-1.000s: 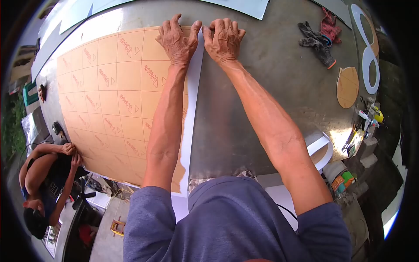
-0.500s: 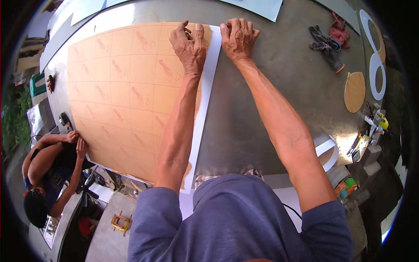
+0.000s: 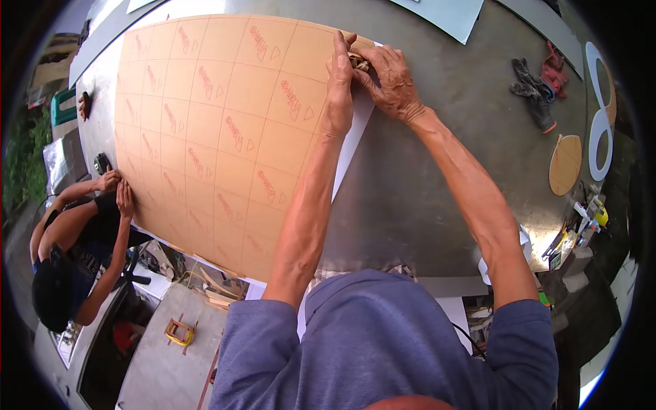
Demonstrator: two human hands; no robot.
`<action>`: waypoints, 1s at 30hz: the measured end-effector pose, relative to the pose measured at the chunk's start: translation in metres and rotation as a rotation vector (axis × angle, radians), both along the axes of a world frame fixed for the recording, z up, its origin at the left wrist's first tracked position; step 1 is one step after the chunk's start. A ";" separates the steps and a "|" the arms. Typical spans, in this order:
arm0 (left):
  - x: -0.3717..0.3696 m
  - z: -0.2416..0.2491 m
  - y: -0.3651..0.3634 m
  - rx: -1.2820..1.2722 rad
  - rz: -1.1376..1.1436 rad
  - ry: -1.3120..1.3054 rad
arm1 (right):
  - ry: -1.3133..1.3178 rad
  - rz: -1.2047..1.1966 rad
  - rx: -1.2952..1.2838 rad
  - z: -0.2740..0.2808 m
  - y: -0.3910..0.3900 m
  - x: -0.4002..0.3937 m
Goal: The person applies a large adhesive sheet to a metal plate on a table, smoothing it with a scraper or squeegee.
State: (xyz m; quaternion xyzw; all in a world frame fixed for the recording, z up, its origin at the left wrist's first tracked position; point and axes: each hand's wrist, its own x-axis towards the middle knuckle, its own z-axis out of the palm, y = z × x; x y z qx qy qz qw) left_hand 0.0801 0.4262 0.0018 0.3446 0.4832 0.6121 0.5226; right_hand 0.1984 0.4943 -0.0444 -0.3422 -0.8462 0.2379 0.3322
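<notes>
At the far right corner of the brown paper (image 3: 239,89), above a white sheet (image 3: 351,135) on the table (image 3: 403,198), peeling seems under way: the right hand (image 3: 393,82) is curled around crumpled paper (image 3: 359,63), the left hand (image 3: 337,92), straight-fingered, is beside it, its grip unclear, and the next move probably calls for steady pulling.

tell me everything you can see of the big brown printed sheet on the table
The brown sheet looks like paper, printed with slanted red lettering and triangles and crossed by thin grid lines. It lies flat on the grey table, with a white strip showing along its right side. The left hand and right hand are at its upper right corner, with bunched brown material between them; a co-worker's hands are at its lower left edge.
</notes>
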 end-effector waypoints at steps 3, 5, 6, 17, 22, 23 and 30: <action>-0.034 -0.106 -0.012 -0.098 0.063 -0.194 | 0.097 -0.188 -0.197 0.010 0.006 -0.003; -0.011 -0.006 0.007 -0.154 0.228 0.381 | 0.260 -0.467 -0.298 0.005 0.014 0.001; -0.011 -0.012 0.014 -0.162 0.361 0.534 | 0.186 -0.562 -0.172 0.001 0.015 0.009; 0.030 -0.034 0.043 -0.072 0.325 1.394 | -0.142 -0.591 0.088 -0.018 0.018 0.015; 0.033 -0.030 0.046 -0.148 0.345 1.301 | -0.074 -0.582 0.039 -0.017 0.018 0.014; 0.033 -0.028 0.048 -0.196 0.347 1.284 | -0.064 -0.576 0.032 -0.016 0.018 0.014; 0.031 -0.017 0.053 -0.213 0.363 1.229 | -0.039 -0.612 0.007 -0.020 0.018 0.011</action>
